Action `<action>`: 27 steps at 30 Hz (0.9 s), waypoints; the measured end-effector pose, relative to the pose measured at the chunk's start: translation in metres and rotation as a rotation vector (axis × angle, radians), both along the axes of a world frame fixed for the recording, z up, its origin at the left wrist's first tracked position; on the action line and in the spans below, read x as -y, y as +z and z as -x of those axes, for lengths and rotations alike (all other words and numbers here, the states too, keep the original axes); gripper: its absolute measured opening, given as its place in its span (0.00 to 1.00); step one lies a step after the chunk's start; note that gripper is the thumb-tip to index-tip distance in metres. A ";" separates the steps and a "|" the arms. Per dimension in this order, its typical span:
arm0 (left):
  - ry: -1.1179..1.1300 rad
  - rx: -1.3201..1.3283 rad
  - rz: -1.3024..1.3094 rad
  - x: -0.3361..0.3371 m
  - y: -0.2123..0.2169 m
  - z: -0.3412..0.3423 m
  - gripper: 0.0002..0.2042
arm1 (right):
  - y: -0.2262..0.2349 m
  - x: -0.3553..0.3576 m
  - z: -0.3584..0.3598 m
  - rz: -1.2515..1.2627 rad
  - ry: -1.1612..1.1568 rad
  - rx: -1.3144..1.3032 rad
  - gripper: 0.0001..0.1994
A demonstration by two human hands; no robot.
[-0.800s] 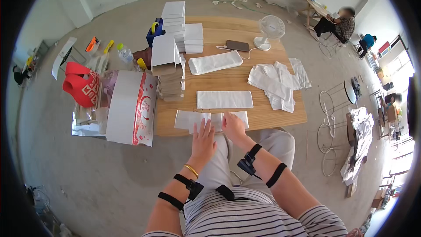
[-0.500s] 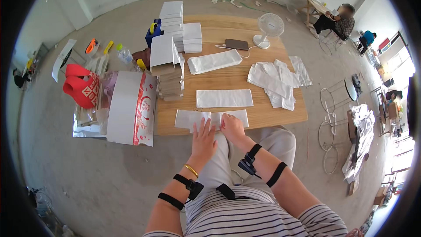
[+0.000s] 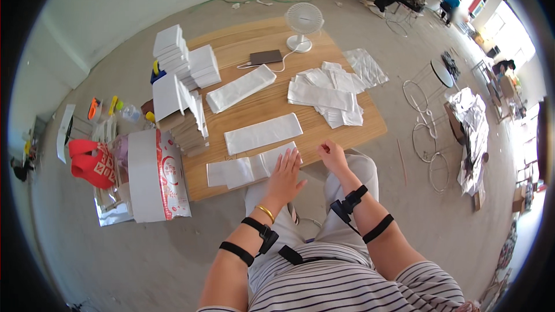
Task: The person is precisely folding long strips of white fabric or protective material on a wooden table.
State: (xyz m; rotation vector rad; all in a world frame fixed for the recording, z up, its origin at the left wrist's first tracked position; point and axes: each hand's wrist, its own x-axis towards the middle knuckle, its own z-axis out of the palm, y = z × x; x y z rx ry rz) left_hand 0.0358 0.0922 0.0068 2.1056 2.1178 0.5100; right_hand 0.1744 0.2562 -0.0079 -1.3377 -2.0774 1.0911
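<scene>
My left hand [image 3: 283,174] lies flat, fingers stretched, on the right end of a folded white strip [image 3: 231,171] at the table's near edge. Whether the strip is paper, film or cloth I cannot tell. My right hand [image 3: 333,157] is curled closed just right of it, by the table's front edge and apart from the strip. Anything inside its fingers is hidden. A second flat white strip [image 3: 263,133] lies just beyond. Farther back is a thicker white folded stack [image 3: 241,89], and a loose pile of white strips [image 3: 324,93] spreads to the right.
White box stacks [image 3: 167,95] stand on the table's left, beside a red-and-white carton [image 3: 144,173] and a red bag [image 3: 92,164]. A fan [image 3: 303,20] and a dark power bank [image 3: 265,57] with a white cable sit at the back. Clear film [image 3: 365,68] overhangs the right edge.
My right hand has lifted off the strip and moved right. My left hand has slid to the strip's right end. The whole view has turned, shifting the table left.
</scene>
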 end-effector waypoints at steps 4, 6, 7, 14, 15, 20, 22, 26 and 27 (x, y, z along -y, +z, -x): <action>0.028 0.040 0.078 -0.017 -0.013 0.003 0.43 | -0.002 0.004 -0.008 0.057 0.014 -0.040 0.14; 0.023 0.041 0.084 -0.023 -0.016 0.004 0.44 | -0.005 0.004 -0.010 0.075 0.011 -0.039 0.14; 0.013 0.024 0.076 -0.027 -0.017 0.004 0.44 | -0.007 0.003 -0.011 0.098 0.004 -0.048 0.14; -0.008 0.024 0.060 -0.034 -0.033 0.006 0.43 | -0.011 0.003 -0.003 0.138 -0.008 -0.128 0.13; -0.015 0.022 0.070 -0.033 -0.033 0.006 0.43 | -0.009 0.004 -0.001 0.147 -0.015 -0.130 0.13; -0.022 -0.156 0.142 -0.031 -0.027 0.008 0.43 | -0.007 0.008 0.005 0.160 -0.021 -0.160 0.13; -0.005 -0.127 0.144 -0.027 -0.018 0.008 0.43 | -0.001 0.011 0.007 0.176 -0.026 -0.159 0.11; 0.125 -0.043 0.169 -0.003 -0.008 0.019 0.43 | 0.015 0.019 0.008 -0.042 0.083 -0.070 0.07; 0.127 -0.047 0.167 0.004 -0.007 0.023 0.43 | 0.012 0.021 0.010 -0.044 0.084 -0.074 0.07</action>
